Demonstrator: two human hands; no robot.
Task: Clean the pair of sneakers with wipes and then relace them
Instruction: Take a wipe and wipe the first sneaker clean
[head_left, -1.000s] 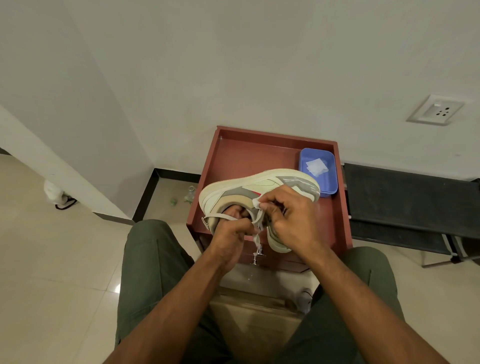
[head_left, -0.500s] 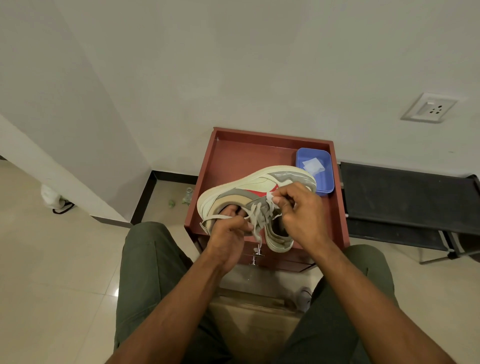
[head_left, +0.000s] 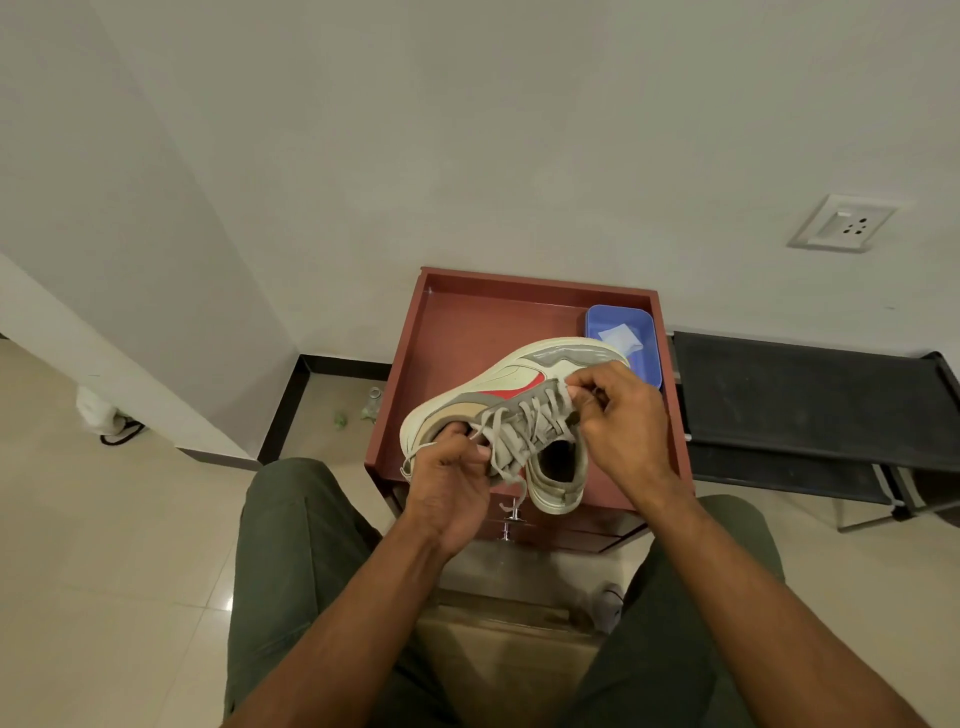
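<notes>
Gripping cream sneaker (head_left: 524, 382) at heel, left hand (head_left: 451, 480); right hand (head_left: 621, 415) pinching lace (head_left: 519, 434) near toe; blue tray (head_left: 647, 332) at 1 o'clock holding wipe (head_left: 618, 333).

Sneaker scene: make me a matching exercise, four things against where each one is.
Things:
1. sneaker
2. white wipe
3. blue tray
4. wall socket

Places:
A. on the wall, upper right
B. held in both hands above the red cabinet
C. lying inside the blue tray
D. back right corner of the red cabinet top

Pairs: 1-B, 2-C, 3-D, 4-A
</notes>
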